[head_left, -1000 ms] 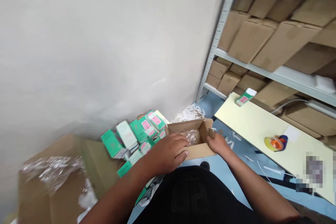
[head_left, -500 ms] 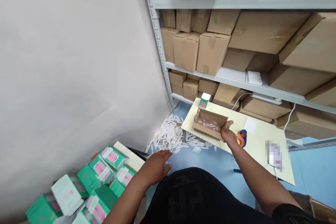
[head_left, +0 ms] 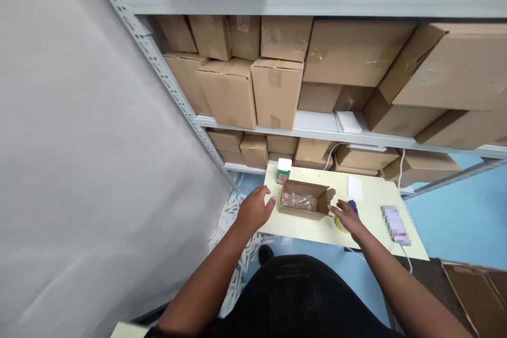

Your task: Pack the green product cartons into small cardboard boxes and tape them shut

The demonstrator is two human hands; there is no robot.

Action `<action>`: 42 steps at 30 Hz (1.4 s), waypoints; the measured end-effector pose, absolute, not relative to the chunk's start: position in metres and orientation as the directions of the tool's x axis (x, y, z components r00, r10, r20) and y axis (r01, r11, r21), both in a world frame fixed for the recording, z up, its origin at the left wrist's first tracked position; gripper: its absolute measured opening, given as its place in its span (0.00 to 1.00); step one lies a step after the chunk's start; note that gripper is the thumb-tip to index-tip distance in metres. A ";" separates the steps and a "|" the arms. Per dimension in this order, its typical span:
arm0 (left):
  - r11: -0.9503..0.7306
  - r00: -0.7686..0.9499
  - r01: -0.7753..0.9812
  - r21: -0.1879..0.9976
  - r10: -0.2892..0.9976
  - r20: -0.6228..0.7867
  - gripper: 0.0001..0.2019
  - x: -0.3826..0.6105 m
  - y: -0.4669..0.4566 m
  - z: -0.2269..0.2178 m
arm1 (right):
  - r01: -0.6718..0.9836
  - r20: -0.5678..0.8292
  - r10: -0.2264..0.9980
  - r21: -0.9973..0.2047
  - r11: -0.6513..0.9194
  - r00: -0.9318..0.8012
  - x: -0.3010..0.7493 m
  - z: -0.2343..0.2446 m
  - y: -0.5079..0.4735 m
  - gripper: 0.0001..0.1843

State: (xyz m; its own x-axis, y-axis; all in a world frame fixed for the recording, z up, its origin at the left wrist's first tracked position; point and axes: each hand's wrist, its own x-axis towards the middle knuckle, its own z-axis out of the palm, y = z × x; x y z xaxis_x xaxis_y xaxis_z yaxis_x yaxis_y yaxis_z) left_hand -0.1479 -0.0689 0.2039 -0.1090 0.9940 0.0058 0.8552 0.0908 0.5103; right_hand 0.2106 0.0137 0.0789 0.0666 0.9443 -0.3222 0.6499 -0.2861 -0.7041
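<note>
On the pale yellow table [head_left: 372, 195] stands an open cardboard box [head_left: 303, 214] with clear plastic wrap [head_left: 297, 200] inside. My left hand [head_left: 255, 210] hovers just off the box's left end, thumb and fingers apart, holding nothing. At the right end, my right hand [head_left: 347, 218] reaches to the raised flap with its fingers stretched out and apart; they seem to touch the box's edge. Partly hidden behind that hand is a blue tape dispenser [head_left: 353, 206] with a yellowish roll. Behind the box's left corner is a small green and white box [head_left: 284, 170].
A metal shelf rack [head_left: 277, 0] full of cardboard boxes rises behind the table. A white paper [head_left: 355, 187] and a blurred phone-like object [head_left: 395, 224] lie on the table's right. White scraps [head_left: 237, 264] cover the floor by the wall [head_left: 79, 169]. An open carton [head_left: 475, 290] stands lower right.
My left hand has moved from above the green boxes up to the box's left end. My right hand has loosened from the box's corner. The view has swung, so the green boxes are out of sight.
</note>
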 end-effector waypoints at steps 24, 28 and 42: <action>0.366 -0.375 0.780 0.507 0.923 -0.089 0.21 -0.188 0.153 0.200 | 0.583 -0.120 0.983 -0.793 -0.178 0.136 0.177 0.169 0.016 0.18; 0.272 -0.336 0.668 0.692 0.941 -0.046 0.18 -0.172 0.099 0.226 | 0.460 -0.242 0.970 -0.860 -0.220 0.012 0.157 0.191 0.047 0.26; 0.209 -0.038 0.741 0.638 0.962 -0.271 0.14 -0.099 0.013 0.149 | 0.884 -0.409 0.912 -0.422 -0.200 0.011 0.147 0.154 0.033 0.30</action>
